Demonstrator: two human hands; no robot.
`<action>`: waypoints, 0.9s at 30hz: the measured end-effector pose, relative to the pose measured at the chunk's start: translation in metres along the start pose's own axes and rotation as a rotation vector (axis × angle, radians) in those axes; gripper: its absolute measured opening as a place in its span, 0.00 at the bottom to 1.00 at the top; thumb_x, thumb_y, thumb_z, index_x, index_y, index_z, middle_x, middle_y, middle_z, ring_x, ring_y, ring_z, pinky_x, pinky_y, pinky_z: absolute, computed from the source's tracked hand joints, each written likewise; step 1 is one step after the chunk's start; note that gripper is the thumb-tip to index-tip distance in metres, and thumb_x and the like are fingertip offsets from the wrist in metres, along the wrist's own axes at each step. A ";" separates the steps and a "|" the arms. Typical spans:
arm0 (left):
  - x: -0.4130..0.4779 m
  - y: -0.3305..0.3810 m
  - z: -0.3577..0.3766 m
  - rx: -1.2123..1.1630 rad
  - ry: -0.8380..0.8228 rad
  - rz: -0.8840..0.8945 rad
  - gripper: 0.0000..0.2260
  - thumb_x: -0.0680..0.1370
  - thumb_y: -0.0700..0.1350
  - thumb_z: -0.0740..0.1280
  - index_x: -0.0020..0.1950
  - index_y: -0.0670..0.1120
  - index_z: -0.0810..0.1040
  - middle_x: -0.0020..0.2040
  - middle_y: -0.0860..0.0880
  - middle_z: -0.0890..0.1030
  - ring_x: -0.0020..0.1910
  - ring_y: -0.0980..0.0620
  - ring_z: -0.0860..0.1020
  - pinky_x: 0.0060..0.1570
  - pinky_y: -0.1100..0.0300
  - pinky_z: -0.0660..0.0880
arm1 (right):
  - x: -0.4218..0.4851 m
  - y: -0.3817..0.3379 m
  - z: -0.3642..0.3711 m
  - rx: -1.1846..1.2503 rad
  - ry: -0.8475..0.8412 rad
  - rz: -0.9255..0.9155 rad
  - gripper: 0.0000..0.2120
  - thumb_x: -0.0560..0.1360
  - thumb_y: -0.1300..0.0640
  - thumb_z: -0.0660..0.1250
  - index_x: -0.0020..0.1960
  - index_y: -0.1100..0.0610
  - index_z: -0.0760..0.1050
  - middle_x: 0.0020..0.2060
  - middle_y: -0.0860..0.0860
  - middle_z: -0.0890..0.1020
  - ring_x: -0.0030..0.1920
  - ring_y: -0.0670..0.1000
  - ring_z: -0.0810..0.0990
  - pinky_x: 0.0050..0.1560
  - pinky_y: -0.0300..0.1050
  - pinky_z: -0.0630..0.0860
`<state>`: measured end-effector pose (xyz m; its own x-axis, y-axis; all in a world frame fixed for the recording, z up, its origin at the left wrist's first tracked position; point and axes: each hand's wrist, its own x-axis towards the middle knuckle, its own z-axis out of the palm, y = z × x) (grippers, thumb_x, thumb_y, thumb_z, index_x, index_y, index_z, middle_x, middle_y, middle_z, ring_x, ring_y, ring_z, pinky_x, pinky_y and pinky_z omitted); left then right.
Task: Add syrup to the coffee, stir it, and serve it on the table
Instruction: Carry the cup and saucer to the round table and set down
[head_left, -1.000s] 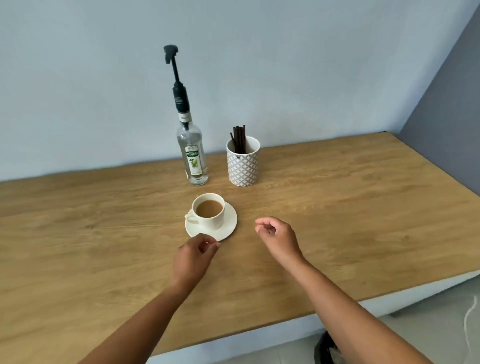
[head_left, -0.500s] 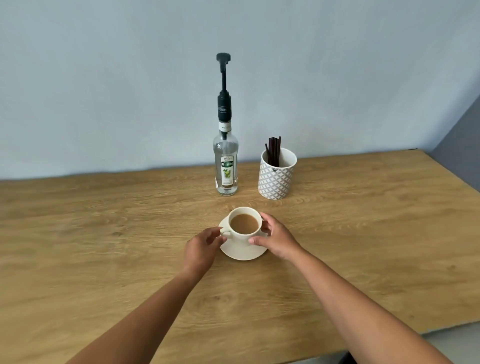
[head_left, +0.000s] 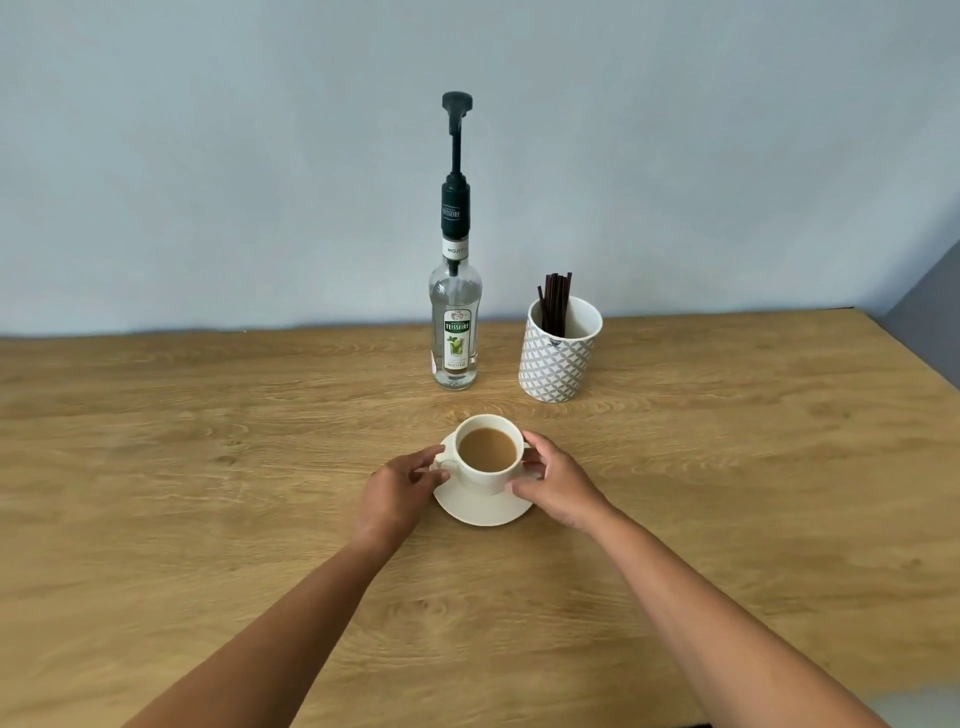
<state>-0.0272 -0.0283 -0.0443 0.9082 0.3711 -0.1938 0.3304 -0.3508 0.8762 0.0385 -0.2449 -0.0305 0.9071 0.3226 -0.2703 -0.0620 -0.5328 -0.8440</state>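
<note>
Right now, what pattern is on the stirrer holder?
A grey-and-white geometric diamond pattern on the holder; inside is plain white. Head view, the only one.

two bare forearms (head_left: 291, 618), apparently no sleeves, rings

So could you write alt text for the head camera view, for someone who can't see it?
Two bare hands, the left hand and right hand, hold a white cup of milky coffee and its saucer from either side on a wooden table. Behind stand a syrup bottle with a tall pump and a patterned cup of dark stir sticks.
</note>
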 end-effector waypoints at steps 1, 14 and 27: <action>0.000 0.001 0.001 -0.004 0.005 -0.022 0.20 0.75 0.46 0.74 0.67 0.56 0.80 0.57 0.51 0.85 0.57 0.51 0.82 0.58 0.57 0.76 | 0.002 0.001 -0.005 -0.029 -0.003 0.014 0.34 0.70 0.60 0.71 0.73 0.48 0.64 0.63 0.49 0.77 0.59 0.47 0.77 0.60 0.46 0.75; 0.003 0.000 0.013 -0.181 0.095 -0.343 0.18 0.75 0.42 0.73 0.64 0.47 0.82 0.34 0.47 0.85 0.29 0.52 0.80 0.27 0.60 0.75 | 0.033 0.003 -0.011 -0.367 0.071 0.139 0.25 0.79 0.51 0.62 0.73 0.57 0.65 0.69 0.57 0.71 0.62 0.60 0.77 0.60 0.56 0.76; 0.001 0.013 0.031 -0.147 0.216 -0.381 0.14 0.71 0.40 0.75 0.56 0.50 0.85 0.38 0.51 0.85 0.34 0.52 0.83 0.25 0.62 0.78 | 0.041 0.004 0.002 -0.453 0.070 0.094 0.16 0.78 0.52 0.62 0.65 0.51 0.72 0.58 0.56 0.72 0.53 0.60 0.79 0.48 0.47 0.74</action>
<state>-0.0141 -0.0592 -0.0474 0.6499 0.6257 -0.4314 0.5757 -0.0348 0.8169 0.0745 -0.2317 -0.0457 0.9332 0.2114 -0.2906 0.0286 -0.8498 -0.5263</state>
